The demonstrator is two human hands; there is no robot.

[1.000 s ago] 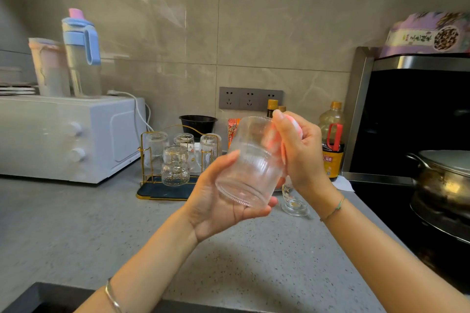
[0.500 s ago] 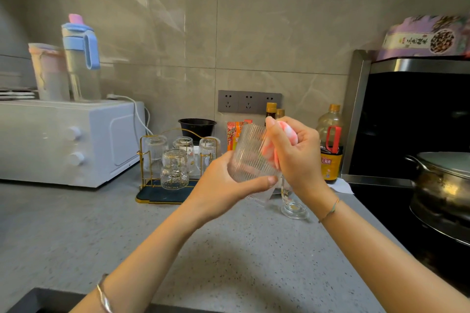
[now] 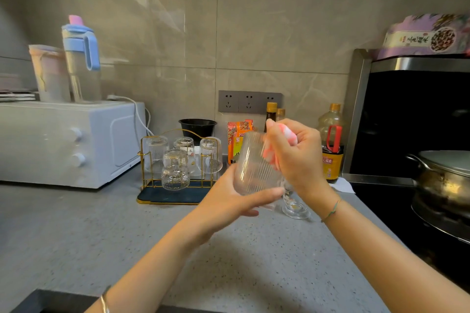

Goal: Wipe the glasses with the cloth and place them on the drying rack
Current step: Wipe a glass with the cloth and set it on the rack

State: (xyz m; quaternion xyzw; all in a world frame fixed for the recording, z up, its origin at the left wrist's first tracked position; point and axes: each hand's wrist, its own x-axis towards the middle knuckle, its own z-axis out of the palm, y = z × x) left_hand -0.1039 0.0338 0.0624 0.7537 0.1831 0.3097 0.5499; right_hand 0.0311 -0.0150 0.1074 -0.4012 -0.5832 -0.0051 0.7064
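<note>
My left hand (image 3: 230,198) grips a clear ribbed glass (image 3: 254,165) from below and the left, holding it tilted above the counter. My right hand (image 3: 296,157) holds a pink and white cloth (image 3: 286,136) and presses it against the glass's right side. A gold wire drying rack (image 3: 152,180) on a dark blue base stands to the left, with several upturned glasses (image 3: 175,169) on it. Another clear glass (image 3: 295,204) stands on the counter, partly hidden behind my right wrist.
A white oven (image 3: 63,142) with jugs on top stands at the left. A black bowl (image 3: 197,127), a snack packet (image 3: 237,141) and oil bottles (image 3: 330,142) line the wall. A metal pot (image 3: 442,175) sits on the stove at the right. A sink edge (image 3: 38,300) shows bottom left.
My left hand has turned the glass from mouth-toward-me to more upright and shifted its grip lower, while my right hand rubbed the cloth along its side.
</note>
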